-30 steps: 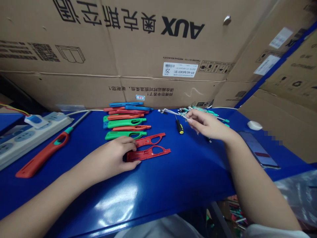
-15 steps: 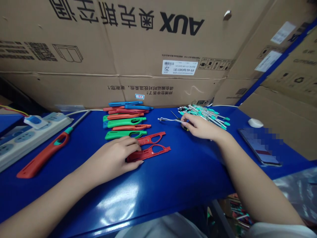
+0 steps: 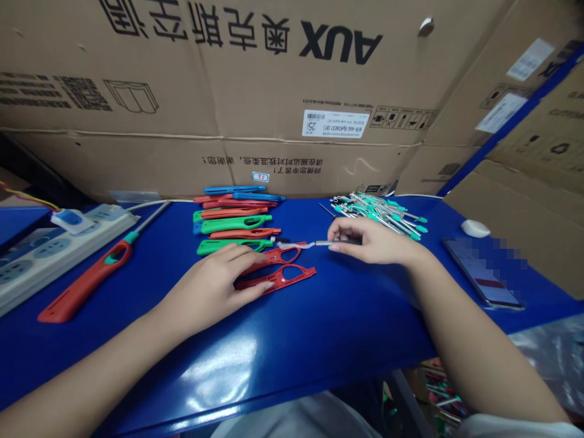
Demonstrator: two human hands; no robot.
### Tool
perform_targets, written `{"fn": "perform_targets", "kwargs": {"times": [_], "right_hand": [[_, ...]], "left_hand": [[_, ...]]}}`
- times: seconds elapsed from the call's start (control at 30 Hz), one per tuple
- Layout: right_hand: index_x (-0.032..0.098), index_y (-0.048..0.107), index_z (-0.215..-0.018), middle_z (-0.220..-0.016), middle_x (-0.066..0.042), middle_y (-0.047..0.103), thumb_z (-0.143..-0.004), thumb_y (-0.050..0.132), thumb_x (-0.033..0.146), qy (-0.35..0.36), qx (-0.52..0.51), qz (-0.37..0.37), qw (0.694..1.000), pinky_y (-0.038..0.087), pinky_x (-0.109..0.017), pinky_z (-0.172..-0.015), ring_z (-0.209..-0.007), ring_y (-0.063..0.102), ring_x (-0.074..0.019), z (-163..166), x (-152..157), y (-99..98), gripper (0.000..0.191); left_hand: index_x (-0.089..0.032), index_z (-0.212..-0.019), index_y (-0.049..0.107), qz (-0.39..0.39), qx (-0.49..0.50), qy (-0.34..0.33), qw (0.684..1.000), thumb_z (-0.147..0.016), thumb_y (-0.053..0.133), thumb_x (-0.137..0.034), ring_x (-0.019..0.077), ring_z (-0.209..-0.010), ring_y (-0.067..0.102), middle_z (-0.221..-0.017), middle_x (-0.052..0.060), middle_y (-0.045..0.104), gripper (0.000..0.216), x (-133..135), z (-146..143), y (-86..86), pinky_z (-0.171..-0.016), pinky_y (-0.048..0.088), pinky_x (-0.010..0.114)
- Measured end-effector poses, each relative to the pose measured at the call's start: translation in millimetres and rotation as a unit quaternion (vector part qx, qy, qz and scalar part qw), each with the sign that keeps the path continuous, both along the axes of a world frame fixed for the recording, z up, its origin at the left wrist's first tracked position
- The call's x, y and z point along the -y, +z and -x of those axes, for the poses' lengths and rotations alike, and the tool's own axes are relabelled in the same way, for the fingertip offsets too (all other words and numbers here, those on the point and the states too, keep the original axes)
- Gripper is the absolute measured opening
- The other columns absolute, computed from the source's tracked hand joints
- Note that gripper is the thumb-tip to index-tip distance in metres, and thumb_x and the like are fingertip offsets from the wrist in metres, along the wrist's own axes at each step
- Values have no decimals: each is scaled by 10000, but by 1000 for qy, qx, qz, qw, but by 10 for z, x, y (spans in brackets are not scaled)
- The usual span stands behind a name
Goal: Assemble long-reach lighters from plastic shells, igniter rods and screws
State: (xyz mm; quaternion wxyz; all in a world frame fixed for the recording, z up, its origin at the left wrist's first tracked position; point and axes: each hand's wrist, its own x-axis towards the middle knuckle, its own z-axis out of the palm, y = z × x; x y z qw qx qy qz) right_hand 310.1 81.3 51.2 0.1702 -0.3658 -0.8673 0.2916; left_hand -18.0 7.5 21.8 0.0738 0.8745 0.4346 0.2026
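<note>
Two red lighter shell halves (image 3: 298,274) lie side by side on the blue table, their hollow insides up and trigger loops to the right. My left hand (image 3: 223,274) rests over their left ends, fingers on the far half and thumb on the near one, holding them against the table. A thin lighter nozzle rod (image 3: 323,243) with a pale, wire-like end is pinched in my right hand (image 3: 365,239). Its left tip reaches over the far shell half's loop; whether it touches cannot be told. The part inside my right fist is hidden.
Behind my left hand lie green, red and blue lighter shells (image 3: 235,224). Several metal rods with teal ends (image 3: 387,213) are heaped behind my right hand. A red lighter (image 3: 86,280) and power strip (image 3: 55,246) are left; a phone (image 3: 481,271) and white case (image 3: 475,228) are right.
My right hand has moved nearer, bringing the rod's tip left over the far shell half. My left thumb has shifted right onto the near half, and its fingers have loosened slightly.
</note>
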Motion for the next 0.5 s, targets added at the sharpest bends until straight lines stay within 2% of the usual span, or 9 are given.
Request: {"fn": "perform_targets", "kwargs": {"times": [0.13, 0.23, 0.37, 0.5], "right_hand": [[186, 657, -942, -890, -34, 666, -902, 666, 386, 52, 33, 68, 996, 454, -292, -716, -777, 560, -161, 48, 50, 13, 204], [185, 665, -926, -866, -24, 663, -897, 667, 324, 69, 79, 87, 991, 446, -286, -699, -770, 558, -158, 90, 52, -11, 142], [181, 660, -911, -879, -24, 675, -890, 677, 280, 72, 100, 81, 989, 449, -278, -700, -772, 572, -155, 131, 38, -59, 103], [175, 658, -903, -950, -42, 673, -894, 678, 235, 82, 110, 44, 990, 468, -293, -785, -864, 601, -171, 129, 28, -82, 64]], "left_hand": [[-223, -1219, 687, 23, -25, 6, 999, -845, 716, -608, 277, -964, 704, -1089, 83, 728, 537, 18, -17, -7, -810, 577, 384], [-229, -1232, 682, 39, -52, 6, 998, -812, 746, -611, 287, -971, 716, -1118, 85, 733, 571, 31, -30, 8, -787, 583, 376], [-229, -1223, 682, 32, -63, -7, 998, -841, 737, -563, 292, -1001, 718, -1153, 84, 732, 510, 31, -25, 11, -804, 584, 375], [-218, -1218, 680, 23, -61, -24, 998, -878, 722, -483, 280, -1007, 717, -1164, 71, 729, 434, 29, -13, -9, -822, 581, 374]]}}
